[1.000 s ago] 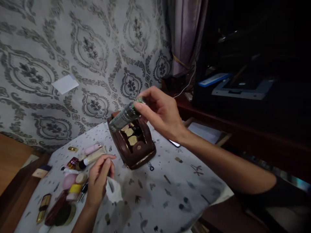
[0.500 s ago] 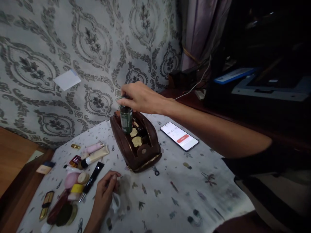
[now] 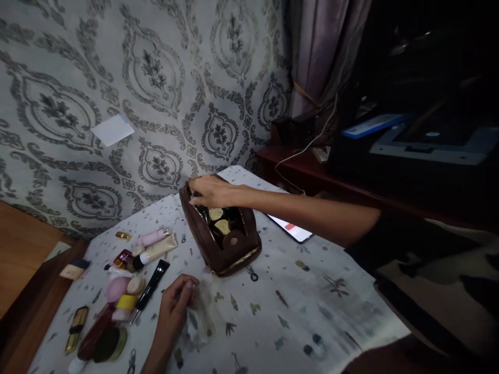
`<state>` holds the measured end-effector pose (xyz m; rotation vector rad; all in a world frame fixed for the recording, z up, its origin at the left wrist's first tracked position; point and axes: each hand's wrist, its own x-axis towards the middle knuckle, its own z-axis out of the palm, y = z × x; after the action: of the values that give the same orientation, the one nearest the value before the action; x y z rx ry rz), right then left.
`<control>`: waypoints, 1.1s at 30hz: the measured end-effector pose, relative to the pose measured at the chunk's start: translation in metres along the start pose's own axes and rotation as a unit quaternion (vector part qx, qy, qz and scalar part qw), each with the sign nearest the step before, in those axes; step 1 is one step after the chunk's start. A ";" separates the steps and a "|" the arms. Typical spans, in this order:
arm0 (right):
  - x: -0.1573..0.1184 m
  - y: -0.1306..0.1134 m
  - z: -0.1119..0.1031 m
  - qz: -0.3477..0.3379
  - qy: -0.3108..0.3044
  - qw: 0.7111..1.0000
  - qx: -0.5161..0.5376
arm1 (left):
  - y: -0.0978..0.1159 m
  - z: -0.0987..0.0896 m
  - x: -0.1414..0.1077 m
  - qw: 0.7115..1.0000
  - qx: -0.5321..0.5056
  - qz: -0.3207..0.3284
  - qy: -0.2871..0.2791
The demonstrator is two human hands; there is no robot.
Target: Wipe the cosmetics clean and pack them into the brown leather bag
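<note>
A brown leather toiletry bag [image 3: 218,259] lies unzipped on the patterned tablecloth, two round gold-coloured tops [image 3: 223,227] showing inside. My right hand [image 3: 210,191] reaches into its far end, fingers curled down around a green bottle [image 3: 201,210], most of which the hand and bag wall hide. Near the bag's front left, my left hand [image 3: 177,301] rests on the cloth with its fingers curled; whatever is in them is hidden. Just left of it lies a black tube [image 3: 150,291].
Cosmetics cluster at the left: a beige tube [image 3: 159,248], a pink tube [image 3: 152,237], a yellow-banded jar [image 3: 127,306], a dark round jar [image 3: 107,343] and a gold-and-black item [image 3: 76,330]. Right of the bag, a phone [image 3: 300,232] lies partly under my right forearm.
My right hand has gone down into the bag's far end, taking the green bottle with it. The forearm now covers part of the phone. My left hand stays on the cloth.
</note>
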<state>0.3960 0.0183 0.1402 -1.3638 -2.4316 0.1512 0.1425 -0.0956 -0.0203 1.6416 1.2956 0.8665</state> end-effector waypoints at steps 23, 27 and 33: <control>-0.013 0.009 0.008 -0.013 -0.050 0.999 0.019 | 0.001 0.002 -0.001 1.000 -0.008 0.012 -0.023; -0.024 0.007 0.000 -0.007 -0.009 0.999 0.042 | 0.008 0.003 -0.002 0.999 -0.008 0.027 -0.018; -0.061 -0.024 -0.019 -0.086 0.126 0.970 0.191 | 0.006 0.003 -0.003 0.999 -0.014 0.042 -0.023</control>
<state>0.4124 -0.0476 0.1488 -0.9389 -2.1531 0.3589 0.1465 -0.0993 -0.0161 1.6951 1.1856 0.8885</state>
